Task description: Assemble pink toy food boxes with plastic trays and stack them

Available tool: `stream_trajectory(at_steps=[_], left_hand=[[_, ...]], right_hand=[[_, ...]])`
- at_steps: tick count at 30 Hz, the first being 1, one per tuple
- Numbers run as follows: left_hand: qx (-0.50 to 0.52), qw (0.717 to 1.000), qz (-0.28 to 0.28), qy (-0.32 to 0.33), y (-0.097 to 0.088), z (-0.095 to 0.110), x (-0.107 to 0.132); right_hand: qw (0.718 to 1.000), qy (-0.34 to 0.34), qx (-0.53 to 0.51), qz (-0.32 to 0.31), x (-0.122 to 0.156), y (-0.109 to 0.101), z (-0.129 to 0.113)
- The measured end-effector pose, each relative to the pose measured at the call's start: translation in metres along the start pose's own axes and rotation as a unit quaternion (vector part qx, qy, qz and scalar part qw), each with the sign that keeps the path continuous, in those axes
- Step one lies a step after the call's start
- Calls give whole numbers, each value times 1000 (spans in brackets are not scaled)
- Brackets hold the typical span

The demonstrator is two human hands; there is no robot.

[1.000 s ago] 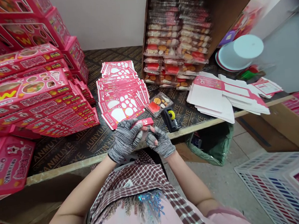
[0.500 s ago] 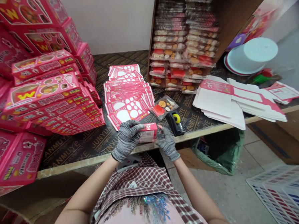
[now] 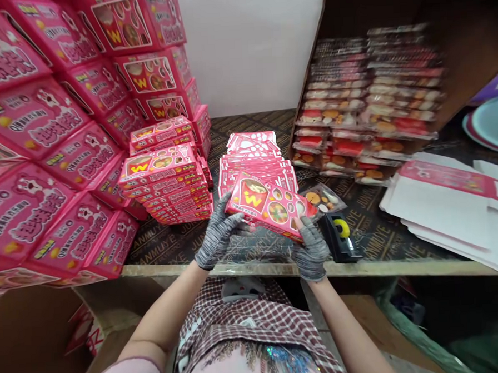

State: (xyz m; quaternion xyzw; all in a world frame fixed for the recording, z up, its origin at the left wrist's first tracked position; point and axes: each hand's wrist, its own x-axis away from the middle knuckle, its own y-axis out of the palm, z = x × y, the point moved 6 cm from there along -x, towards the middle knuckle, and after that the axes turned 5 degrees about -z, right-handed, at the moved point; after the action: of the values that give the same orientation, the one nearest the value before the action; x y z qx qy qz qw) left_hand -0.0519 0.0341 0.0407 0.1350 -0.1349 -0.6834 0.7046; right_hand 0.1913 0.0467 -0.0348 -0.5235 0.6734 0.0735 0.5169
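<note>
1. Holding one pink box between both gloved hands right now, just above the table, so that's where the thing is. Left hand is gripping one end, right hand has the other. Some fingertips are hidden, fwiw.

2. Progress, as I read it: this box is folded into shape and looks pretty much made up. Can't tell if both ends are closed, since the fingers cover them. A pile of similar boxes beyond the left fingers looks done.

3. Left over: plenty, I'd say. Flat cut-out cards lie past the fingers, partly behind the box. A loose packet sits just beyond the right fingers, with loads more bagged packets farther out. Tape dispenser is just beside the right fingers.

4. Orientation: long axis runs slantwise, from the left fingers down to the right fingers, which sit nearer the wearer. Windowed face is up, yellow W toward the left fingers, narrow lettered side facing the wearer.
</note>
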Motion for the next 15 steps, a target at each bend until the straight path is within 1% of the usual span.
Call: stream_trajectory(at_steps=[2, 4, 6, 9, 11, 12, 13, 15], left_hand=[[-6, 998, 39, 49, -13, 27, -1], [-34, 996, 57, 67, -23, 46, -2], [-61, 995, 58, 48, -28, 48, -3], [-70, 995, 70, 19, -32, 33, -4], [-76, 992, 93, 28, -36, 26, -3], [-83, 990, 107, 44, -40, 28, -3], [-92, 986, 123, 69, -46, 34, -4], [-110, 968, 171, 148, -64, 60, -5]], right_hand=[[1000, -9, -10, -18, -7, 9, -8], [998, -19, -36, -45, -9, 17, -14], [996, -37, -52, -56, -7, 22, -19], [996, -57, -47, -44, -2, 21, -25], [994, -79, -49, -57, 1, 21, -31], [993, -89, -53, -63, 1, 21, -34], [992, -96, -55, -67, 1, 21, -37], [992, -97, -53, -64, 0, 20, -38]])
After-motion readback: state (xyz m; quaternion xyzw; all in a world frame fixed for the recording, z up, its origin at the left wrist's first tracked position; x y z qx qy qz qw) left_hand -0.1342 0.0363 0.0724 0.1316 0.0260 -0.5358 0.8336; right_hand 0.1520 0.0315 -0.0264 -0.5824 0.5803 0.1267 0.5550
